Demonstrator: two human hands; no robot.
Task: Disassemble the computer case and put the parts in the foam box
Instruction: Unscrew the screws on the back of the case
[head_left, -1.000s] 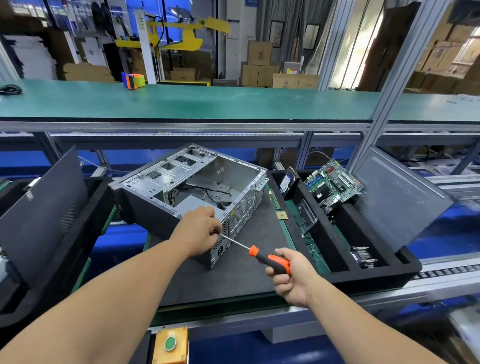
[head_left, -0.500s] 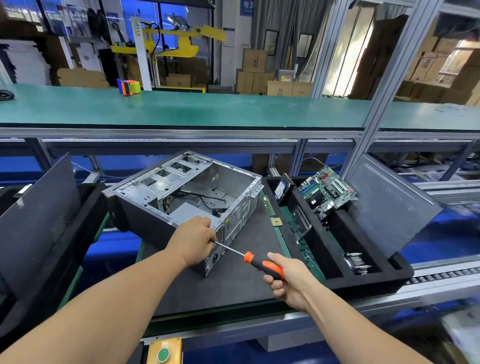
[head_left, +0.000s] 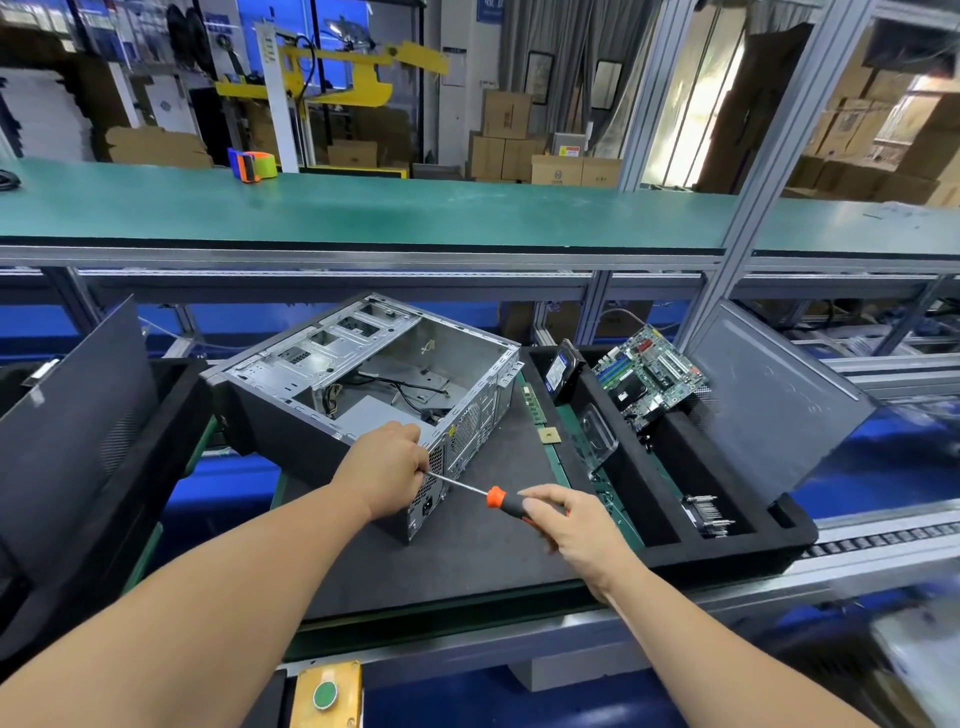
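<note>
Now the left hand is resting curled on the computer case corner while the right hand's fingers are loosely holding the screwdriver handle.

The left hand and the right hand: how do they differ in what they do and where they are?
The left hand rests on the rear corner of the computer case and is closed round the screwdriver's shaft; the right hand is over the black mat, off the case, holding the orange handle of the screwdriver. The left covers the tip; the right leaves the handle's collar showing. Both touch the same tool.
</note>
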